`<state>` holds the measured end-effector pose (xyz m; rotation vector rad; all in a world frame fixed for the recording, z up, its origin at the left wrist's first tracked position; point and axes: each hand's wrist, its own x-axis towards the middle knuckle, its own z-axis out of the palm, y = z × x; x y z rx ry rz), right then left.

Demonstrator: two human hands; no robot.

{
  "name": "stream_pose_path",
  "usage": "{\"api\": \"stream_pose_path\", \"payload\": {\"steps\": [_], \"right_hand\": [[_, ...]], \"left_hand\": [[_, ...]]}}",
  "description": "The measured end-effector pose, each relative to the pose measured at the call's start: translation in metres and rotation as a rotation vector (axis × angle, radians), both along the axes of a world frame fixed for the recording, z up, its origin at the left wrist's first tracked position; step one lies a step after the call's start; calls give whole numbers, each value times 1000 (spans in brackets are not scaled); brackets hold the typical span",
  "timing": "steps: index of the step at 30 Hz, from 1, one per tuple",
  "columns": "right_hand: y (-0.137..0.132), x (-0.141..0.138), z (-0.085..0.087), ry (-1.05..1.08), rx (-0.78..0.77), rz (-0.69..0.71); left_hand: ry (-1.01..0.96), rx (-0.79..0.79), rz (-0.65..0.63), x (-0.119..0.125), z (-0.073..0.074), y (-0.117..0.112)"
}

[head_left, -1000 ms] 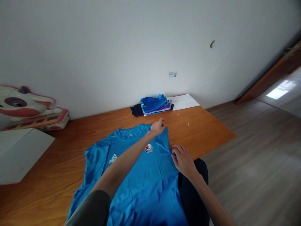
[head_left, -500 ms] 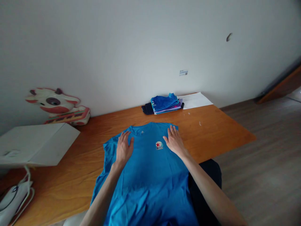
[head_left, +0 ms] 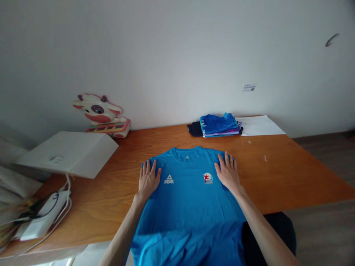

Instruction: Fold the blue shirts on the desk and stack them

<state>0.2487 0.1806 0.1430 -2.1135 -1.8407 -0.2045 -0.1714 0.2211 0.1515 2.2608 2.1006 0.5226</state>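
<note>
A blue T-shirt (head_left: 188, 199) lies front side up on the wooden table, its collar toward the wall and its lower part hanging over the near edge toward me. It bears a white PEAK logo on the left of the chest and a round red-and-white emblem on the right. My left hand (head_left: 148, 181) rests flat on the left shoulder and sleeve area, fingers apart. On the right shoulder area lies my right hand (head_left: 229, 173), also flat with fingers spread. Neither hand grips the cloth. The sleeves are partly hidden under the hands.
Folded clothes (head_left: 219, 125) are stacked by the wall, beside a white paper sheet (head_left: 260, 125). At left stand a cow-shaped toy keyboard (head_left: 104, 118) and a white box (head_left: 72, 151), with a power strip (head_left: 46, 216) and cables below. The wooden table (head_left: 288, 173) ends at right.
My left hand has moved outward to the shirt's left shoulder, uncovering the PEAK logo. The shirt's left side lies smoother. The camera view has turned left.
</note>
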Motion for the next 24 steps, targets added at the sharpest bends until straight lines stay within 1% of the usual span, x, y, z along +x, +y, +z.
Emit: {"api": "stream_pose_path", "payload": {"steps": [5, 8, 11, 14, 16, 18, 20, 21, 22, 23, 24], "right_hand": [[12, -2, -7, -42, 10, -12], [19, 1, -8, -61, -30, -27], [23, 3, -7, -66, -73, -36], [24, 2, -5, -27, -106, -33], [25, 1, 3, 39, -122, -17], [24, 2, 15, 183, -102, 10], [10, 8, 31, 435, 18, 24], [-4, 11, 37, 578, 117, 22], [-25, 14, 42, 717, 240, 8], [-53, 17, 43, 831, 366, -10], [-87, 17, 42, 902, 472, -45]], "left_hand": [[-18, 64, 46, 3, -6, 1], [-2, 65, 93, 7, -4, 5], [9, 28, 125, 11, 1, 13], [-30, -14, 143, 13, 7, 22], [-103, -35, 138, 12, 15, 25], [-258, -43, 125, 9, 28, 23], [-527, 1, 104, 1, 42, 8], [-684, 53, 96, -5, 47, -6], [-837, 126, 97, -11, 51, -26], [-965, 215, 114, -18, 52, -51], [-1052, 300, 159, -25, 48, -80]]}}
